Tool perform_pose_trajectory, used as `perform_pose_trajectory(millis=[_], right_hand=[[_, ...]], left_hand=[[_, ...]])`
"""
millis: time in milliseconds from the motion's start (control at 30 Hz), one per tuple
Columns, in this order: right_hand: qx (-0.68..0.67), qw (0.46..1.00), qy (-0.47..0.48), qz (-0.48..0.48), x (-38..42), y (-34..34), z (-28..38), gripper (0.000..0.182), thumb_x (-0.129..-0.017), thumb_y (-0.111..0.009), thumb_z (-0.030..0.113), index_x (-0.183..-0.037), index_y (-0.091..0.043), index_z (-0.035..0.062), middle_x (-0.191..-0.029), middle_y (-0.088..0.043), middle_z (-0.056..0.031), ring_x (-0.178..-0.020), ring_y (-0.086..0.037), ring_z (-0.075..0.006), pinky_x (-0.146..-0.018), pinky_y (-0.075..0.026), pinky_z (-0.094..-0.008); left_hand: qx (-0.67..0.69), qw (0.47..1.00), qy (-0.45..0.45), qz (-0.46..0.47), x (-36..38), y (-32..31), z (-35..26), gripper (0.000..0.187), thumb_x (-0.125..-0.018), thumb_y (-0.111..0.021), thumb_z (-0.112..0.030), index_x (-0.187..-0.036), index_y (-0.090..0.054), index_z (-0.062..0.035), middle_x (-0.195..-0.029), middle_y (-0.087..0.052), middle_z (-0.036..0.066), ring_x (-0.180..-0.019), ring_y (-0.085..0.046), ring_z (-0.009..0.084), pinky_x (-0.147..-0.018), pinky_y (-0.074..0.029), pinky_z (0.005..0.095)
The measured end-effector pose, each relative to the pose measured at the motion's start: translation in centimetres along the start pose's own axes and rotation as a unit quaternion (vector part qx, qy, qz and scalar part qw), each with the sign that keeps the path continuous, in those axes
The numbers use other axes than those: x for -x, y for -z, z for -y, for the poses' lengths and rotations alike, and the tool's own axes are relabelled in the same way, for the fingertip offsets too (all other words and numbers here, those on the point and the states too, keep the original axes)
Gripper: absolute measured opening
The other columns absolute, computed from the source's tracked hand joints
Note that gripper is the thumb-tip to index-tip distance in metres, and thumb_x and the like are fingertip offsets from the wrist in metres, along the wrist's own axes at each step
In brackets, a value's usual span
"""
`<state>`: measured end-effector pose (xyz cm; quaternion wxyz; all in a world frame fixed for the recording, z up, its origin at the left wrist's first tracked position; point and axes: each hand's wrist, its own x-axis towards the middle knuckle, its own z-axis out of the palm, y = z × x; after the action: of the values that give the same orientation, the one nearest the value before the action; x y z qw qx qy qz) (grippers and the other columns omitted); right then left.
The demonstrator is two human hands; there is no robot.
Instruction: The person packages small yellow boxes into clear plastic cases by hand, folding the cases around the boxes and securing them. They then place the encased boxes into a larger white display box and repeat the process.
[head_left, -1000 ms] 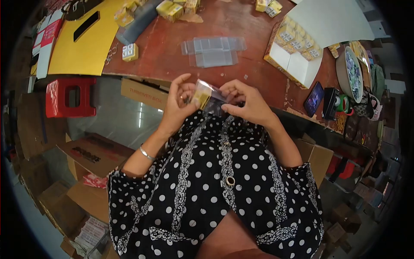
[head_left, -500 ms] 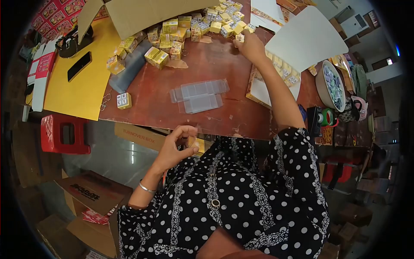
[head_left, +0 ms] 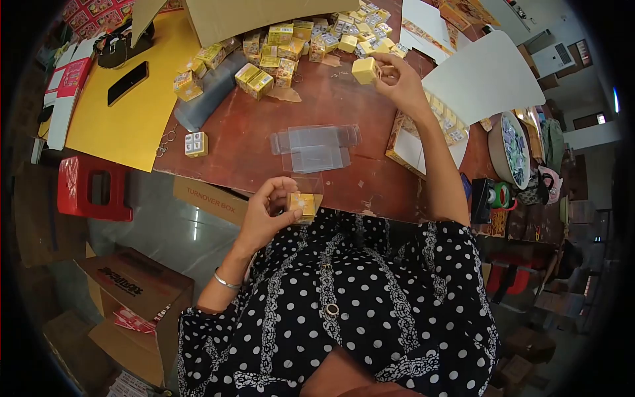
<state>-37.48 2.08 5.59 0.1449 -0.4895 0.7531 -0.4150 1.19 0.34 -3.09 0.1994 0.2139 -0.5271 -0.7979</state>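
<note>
Brown carton point(head_left: 208, 200) below counter point(head_left: 245, 152): "TURNOVER BOX", printed. Carton flap point(head_left: 135, 279): dark lettering, illegible to me. Yellow box point(head_left: 302, 206) in my left grip point(head_left: 263, 217): print too small to read.

Left hand point(head_left: 266, 213): raised just in front of the torso point(head_left: 357, 311), clasped in a grip, fingers curled over at the top, thumb point(head_left: 288, 217) stretched across below them.
Left wrist point(head_left: 243, 249): roughly in line with the forearm, little bend showing.
Left arm point(head_left: 217, 294): elbow bent, forearm slanting forward and inward from the sleeve.
Right hand point(head_left: 403, 85): well apart from the left and farther forward, turned inward, gripping with the fingertips, fingers bent.
Right wrist point(head_left: 425, 116): slightly angled inward.
Right arm point(head_left: 444, 169): reaching forward, forearm bare, elbow near the sleeve's edge.
</note>
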Motion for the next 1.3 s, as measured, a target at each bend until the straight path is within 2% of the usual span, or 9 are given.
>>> perform_pose_trajectory(millis=[167,233,367,433,567,800,1033,1100,1300], right_hand=[[-0.045,0.990,0.135,-0.005,5.5,1.9,6.6,0.047,-0.082,-0.064,-0.010,-0.128,-0.062,0.0017,-0.123,-0.063,-0.0085,-0.115,-0.063,-0.0178,-0.101,-0.054,-0.0309],[0.097,0.964,0.246,-0.019,7.2,2.8,8.7,0.043,-0.082,-0.064,-0.011,-0.124,-0.063,0.0016,-0.127,-0.059,-0.0085,-0.117,-0.062,-0.0185,-0.102,-0.053,-0.0318],[0.081,0.954,0.288,-0.023,9.4,3.7,10.3,0.050,-0.080,-0.064,-0.011,-0.127,-0.058,0.0021,-0.131,-0.056,-0.0084,-0.121,-0.060,-0.0200,-0.103,-0.052,-0.0348],[-0.093,0.963,0.250,-0.032,10.7,3.2,11.4,0.052,-0.077,-0.062,-0.012,-0.127,-0.058,0.0034,-0.130,-0.057,-0.0106,-0.117,-0.062,-0.0218,-0.105,-0.052,-0.0364],[-0.164,0.941,0.295,-0.007,12.7,2.3,11.7,0.061,-0.075,-0.059,-0.016,-0.132,-0.055,0.0041,-0.136,-0.049,-0.0130,-0.127,-0.055,-0.0220,-0.103,-0.051,-0.0350],[-0.305,0.895,0.324,0.011,14.3,-0.1,12.1,0.057,-0.075,-0.066,-0.014,-0.126,-0.047,0.0038,-0.130,-0.052,-0.0162,-0.118,-0.057,-0.0217,-0.100,-0.049,-0.0353],[-0.209,0.943,0.258,-0.019,15.6,-2.5,11.8,0.064,-0.077,-0.072,-0.008,-0.134,-0.047,0.0052,-0.126,-0.057,-0.0173,-0.119,-0.060,-0.0245,-0.099,-0.050,-0.0371],[0.017,0.939,0.342,-0.029,15.4,-1.8,11.8,0.061,-0.074,-0.074,-0.008,-0.130,-0.058,0.0079,-0.124,-0.061,-0.0158,-0.113,-0.063,-0.0265,-0.094,-0.052,-0.0360],[0.054,0.938,0.329,-0.095,15.7,-2.9,11.0,0.046,-0.080,-0.074,-0.008,-0.122,-0.067,0.0082,-0.124,-0.060,-0.0130,-0.107,-0.066,-0.0272,-0.083,-0.060,-0.0341]], left_hand=[[0.015,0.999,-0.045,-0.002,-0.3,-1.4,-1.5,0.052,-0.084,-0.079,-0.001,-0.129,-0.053,-0.0006,-0.121,-0.062,0.006,-0.113,-0.062,0.0146,-0.100,-0.051,0.0298],[0.015,0.998,-0.061,-0.002,-0.1,-1.8,-2.2,0.052,-0.084,-0.079,-0.001,-0.129,-0.053,-0.0002,-0.122,-0.061,0.006,-0.113,-0.062,0.0149,-0.101,-0.051,0.0305],[0.052,0.994,-0.101,0.003,0.0,-2.3,-3.5,0.053,-0.084,-0.078,-0.001,-0.131,-0.051,0.0006,-0.125,-0.061,0.008,-0.115,-0.062,0.0162,-0.101,-0.052,0.0319],[0.071,0.990,-0.121,0.009,0.2,-2.7,-4.3,0.054,-0.084,-0.077,0.000,-0.131,-0.051,0.0010,-0.125,-0.061,0.009,-0.115,-0.062,0.0169,-0.101,-0.052,0.0324],[0.148,0.977,-0.139,0.057,0.4,-3.3,-5.7,0.056,-0.084,-0.076,-0.002,-0.133,-0.049,0.0016,-0.134,-0.056,0.014,-0.122,-0.060,0.0217,-0.106,-0.049,0.0371],[0.282,0.941,-0.115,0.149,-0.2,-4.2,-6.8,0.069,-0.077,-0.082,-0.023,-0.132,-0.048,-0.0006,-0.147,-0.044,0.022,-0.133,-0.052,0.0381,-0.114,-0.043,0.0501],[0.264,0.940,-0.124,0.178,-0.3,-5.1,-7.5,0.068,-0.079,-0.080,-0.021,-0.134,-0.047,0.0008,-0.150,-0.041,0.023,-0.141,-0.044,0.0415,-0.115,-0.042,0.0519],[0.261,0.940,-0.145,0.168,-0.1,-5.2,-8.0,0.062,-0.082,-0.077,-0.008,-0.135,-0.047,0.0019,-0.154,-0.038,0.024,-0.139,-0.047,0.0317,-0.114,-0.042,0.0423],[0.222,0.956,-0.138,0.132,0.0,-5.1,-7.5,0.059,-0.083,-0.075,-0.003,-0.134,-0.046,0.0038,-0.150,-0.045,0.024,-0.137,-0.051,0.0299,-0.114,-0.043,0.0410]])
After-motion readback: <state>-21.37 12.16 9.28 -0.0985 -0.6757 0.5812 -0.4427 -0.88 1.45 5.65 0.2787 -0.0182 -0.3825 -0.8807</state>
